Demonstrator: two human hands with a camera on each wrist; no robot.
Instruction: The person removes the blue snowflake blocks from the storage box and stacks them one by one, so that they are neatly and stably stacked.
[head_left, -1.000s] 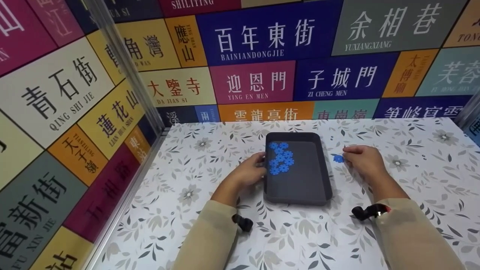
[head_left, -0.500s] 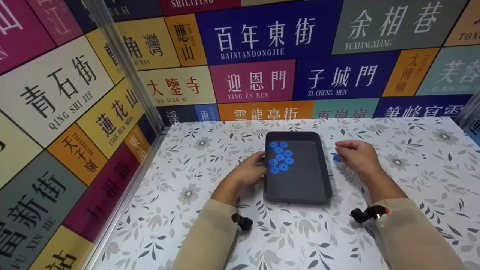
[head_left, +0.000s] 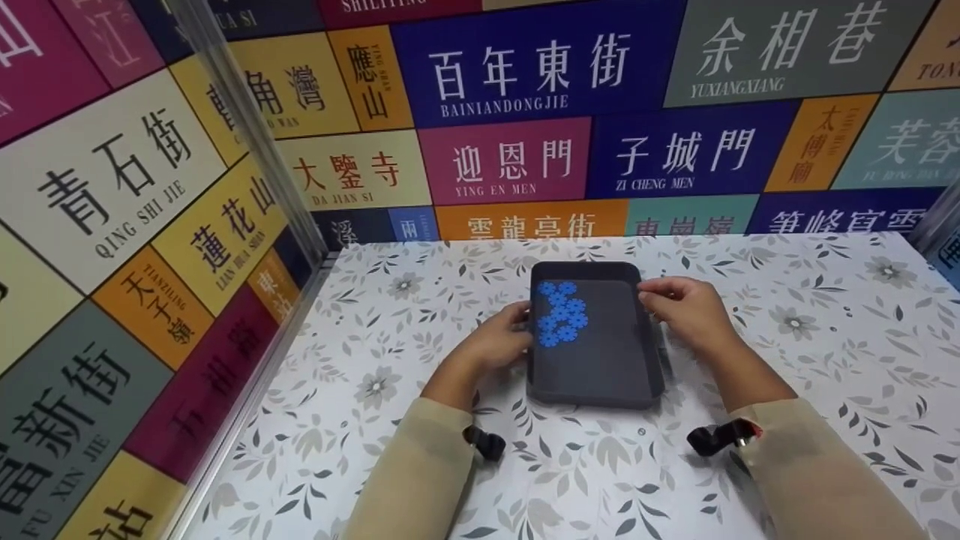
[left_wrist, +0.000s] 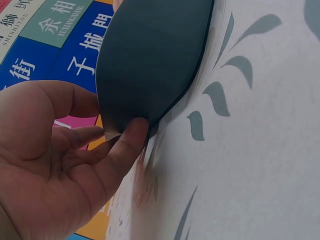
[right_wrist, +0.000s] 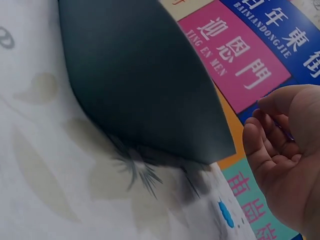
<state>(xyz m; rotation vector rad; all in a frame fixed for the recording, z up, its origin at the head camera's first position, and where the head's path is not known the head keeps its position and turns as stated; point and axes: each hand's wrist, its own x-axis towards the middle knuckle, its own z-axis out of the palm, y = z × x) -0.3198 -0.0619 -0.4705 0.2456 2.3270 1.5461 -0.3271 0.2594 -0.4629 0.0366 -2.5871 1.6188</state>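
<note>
A dark grey rectangular tray (head_left: 600,375) stands on the table, with a cluster of blue flower-shaped pieces (head_left: 559,311) in its far left part. My left hand (head_left: 491,341) holds the tray's left wall; in the left wrist view the thumb (left_wrist: 134,132) lies on the outside of the tray wall (left_wrist: 150,60). My right hand (head_left: 690,311) is at the tray's right rim, thumb and index finger close together. Whether a thin piece sits between them is not visible. The right wrist view shows a blue piece (right_wrist: 226,214) on the table beyond the tray corner.
A floral-patterned cloth (head_left: 337,450) covers the table. Panels with large characters form the back wall (head_left: 525,67) and the left wall (head_left: 112,187). A black wrist camera (head_left: 487,444) sits at the left cuff, another camera (head_left: 720,436) at the right.
My right hand has moved left from beside the blue piece on the table to the tray's right rim. It now hides that piece in the head view. My left hand stays put.
</note>
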